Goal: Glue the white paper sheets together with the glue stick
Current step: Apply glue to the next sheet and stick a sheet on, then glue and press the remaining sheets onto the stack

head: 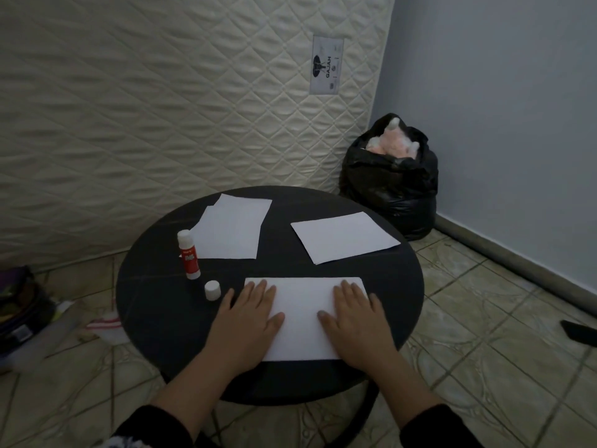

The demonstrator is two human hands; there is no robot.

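both palms flat on the near sheet

everything is placed against the round black table (148, 321), which stands on a tiled floor (484, 334).

at the table's near edge lies a white paper sheet (305, 321), long side running left to right. the left hand (248, 321) lies spread open on the sheet's left end, fingers extended and slightly fanned, palm down; its thumb side and heel spill off the paper onto the dark tabletop. the right hand (358, 321) lies the same way on the sheet's right end, open and flat, fingers pointing toward the table's far side. neither hand grips anything; both simply rest on the paper. whether this sheet is one layer or two stacked cannot be told.

toward the table's left edge stands the glue stick (189, 255), upright, uncapped, with a red label on a white body. its white cap (212, 290) sits apart from it, just nearer, between the stick and the left hand, touching neither.

on the table's far left side lies a small stack of white sheets (231, 229), edges slightly offset, just beside the glue stick. on the far right side lies one more single sheet (344, 237), turned at an angle and well apart from the stack.

beyond the table, a quilted mattress (161, 108) leans upright, and to the table's far right a black bag (391, 185) sits on the floor in the corner.
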